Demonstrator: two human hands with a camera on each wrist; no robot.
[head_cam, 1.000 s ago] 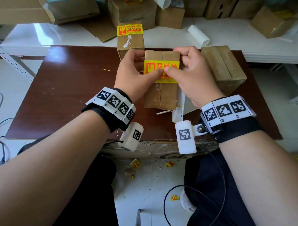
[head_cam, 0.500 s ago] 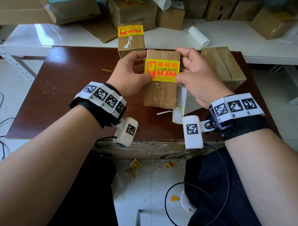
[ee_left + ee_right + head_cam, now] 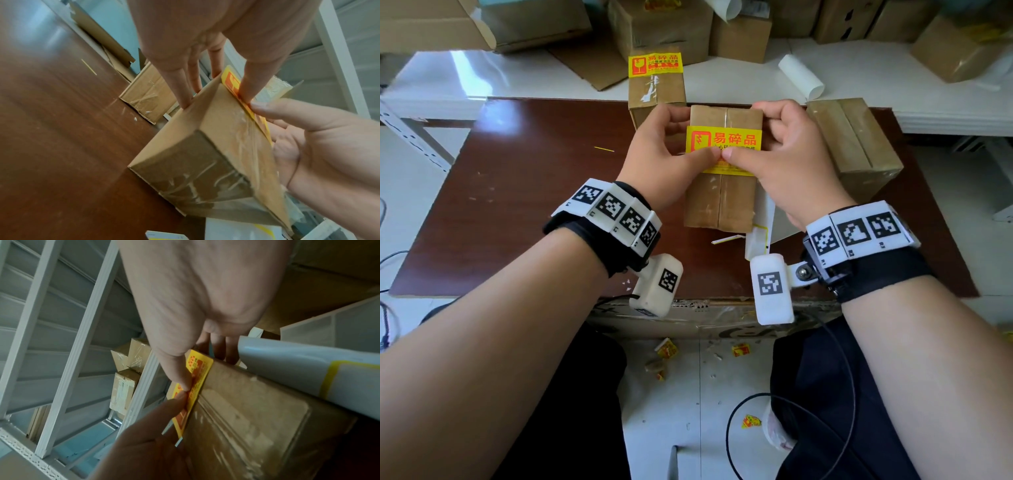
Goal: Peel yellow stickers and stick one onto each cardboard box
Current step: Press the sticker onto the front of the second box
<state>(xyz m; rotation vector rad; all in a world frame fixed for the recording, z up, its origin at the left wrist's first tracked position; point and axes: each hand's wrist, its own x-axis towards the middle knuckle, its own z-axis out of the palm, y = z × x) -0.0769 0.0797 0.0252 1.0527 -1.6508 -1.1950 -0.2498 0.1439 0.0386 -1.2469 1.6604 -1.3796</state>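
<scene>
I hold the middle cardboard box (image 3: 722, 198) between both hands over the far half of the brown tabletop (image 3: 534, 205), near its back edge. My left hand (image 3: 664, 157) wraps the box's left side, fingers curled behind its far end, thumb laid across the top. My right hand (image 3: 787, 161) mirrors it on the right side, fingers hooked over the far corner. Both thumbs press down on the yellow sticker (image 3: 726, 142), which lies across the box's upper face, and their tips meet at the sticker's lower middle. In the left wrist view my fingers (image 3: 185, 84) run along the box's side and the thumb sits on the sticker's edge.

A second box with a sticker (image 3: 656, 78) stands just behind my left hand, at the tabletop's back edge. A plain taped box (image 3: 856, 140) lies at the right, close beside my right hand, with no sticker that I can see on it. A white sheet of sticker backing (image 3: 763, 219) lies under the held box's right side, toward the front edge. A white roll (image 3: 801, 75) rests on the white shelf (image 3: 945, 102) beyond.
</scene>
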